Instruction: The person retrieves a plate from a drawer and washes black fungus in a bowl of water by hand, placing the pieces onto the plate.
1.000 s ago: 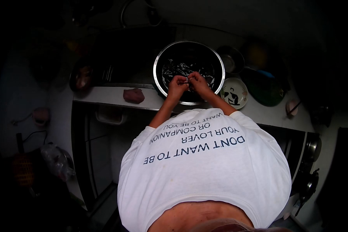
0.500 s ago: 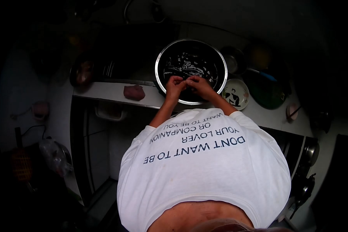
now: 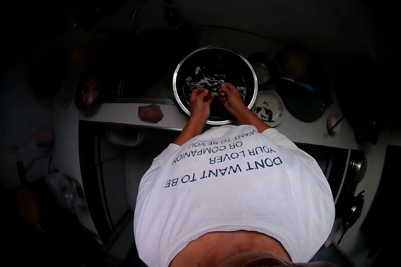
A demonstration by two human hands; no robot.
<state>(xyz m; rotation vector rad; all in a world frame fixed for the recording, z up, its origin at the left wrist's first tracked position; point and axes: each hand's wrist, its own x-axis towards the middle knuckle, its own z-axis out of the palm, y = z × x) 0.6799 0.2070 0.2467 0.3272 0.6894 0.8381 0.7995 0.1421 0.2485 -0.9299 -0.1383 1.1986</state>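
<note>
A large round basin (image 3: 178, 99) with a shiny metal rim stands at the counter's front edge, with rippling, reflecting water in its dark inside. Both hands are over its near half, a small gap between them. My left hand (image 3: 201, 102) is closed, its fingertips bent together in a pinch. Facing it, my right hand (image 3: 231, 97) is curled as well, thumb against fingers. Whatever they pinch is too small and dark to make out. Just right of the basin sits a white patterned dish (image 3: 278, 108) holding several dark, wet-looking pieces.
A folded reddish cloth (image 3: 150, 113) lies on the counter left of the basin. Behind the dish are a metal bowl (image 3: 263, 71) and a green round board or lid (image 3: 305, 109), with a blue-handled utensil (image 3: 304, 85) across it. Pans (image 3: 356, 167) hang at the right.
My hands have come apart; they were touching at the fingertips over the water. The view has shifted slightly, so the basin and counter appear a little further left.
</note>
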